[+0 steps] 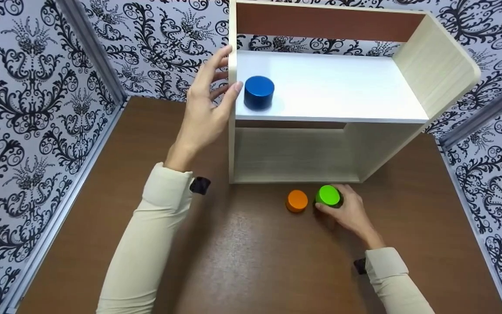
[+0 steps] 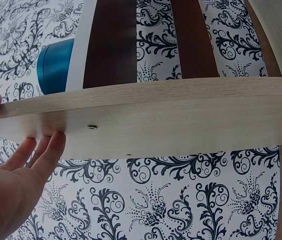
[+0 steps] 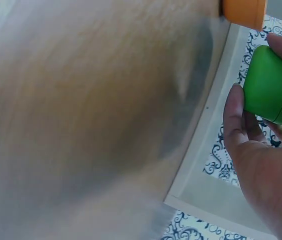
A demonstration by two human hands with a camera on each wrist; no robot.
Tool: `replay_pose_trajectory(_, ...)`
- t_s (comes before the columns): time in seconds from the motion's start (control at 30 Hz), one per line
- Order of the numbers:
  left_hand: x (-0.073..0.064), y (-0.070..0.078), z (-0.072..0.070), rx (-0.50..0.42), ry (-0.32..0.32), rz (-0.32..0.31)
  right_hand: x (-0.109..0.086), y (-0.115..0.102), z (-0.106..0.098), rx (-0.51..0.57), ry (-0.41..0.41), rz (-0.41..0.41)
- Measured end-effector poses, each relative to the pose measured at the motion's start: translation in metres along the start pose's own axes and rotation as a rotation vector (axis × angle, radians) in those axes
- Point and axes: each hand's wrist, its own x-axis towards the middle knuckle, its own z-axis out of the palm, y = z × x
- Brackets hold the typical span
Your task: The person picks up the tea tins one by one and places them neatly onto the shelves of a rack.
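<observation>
My left hand (image 1: 205, 100) grips the left side panel of a small wooden shelf unit (image 1: 232, 148), thumb on the inner side and fingers on the outer face. Just right of that thumb a blue round container (image 1: 259, 93) stands on the white middle shelf (image 1: 334, 87). Down at the unit's front right, my right hand (image 1: 349, 211) holds a green round container (image 1: 328, 195) between thumb and fingers; the right wrist view shows its rounded side (image 3: 268, 85). An orange round container (image 1: 296, 201) stands on the brown table, a little left of the green one.
The shelf unit has a lower compartment (image 1: 294, 152) and a right side panel (image 1: 434, 65). Brown tabletop (image 1: 242, 261) spreads in front of it. Patterned walls (image 1: 28, 109) close in the left, back and right, with a pale strip along the table's left edge.
</observation>
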Motion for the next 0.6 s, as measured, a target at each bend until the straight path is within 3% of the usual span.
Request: replay_pose_trajectory(0.6,0.000,0.000,0.000,-0.007,0.001,-0.014,0.001,-0.032,-0.016,0.011,0.016,-0.059)
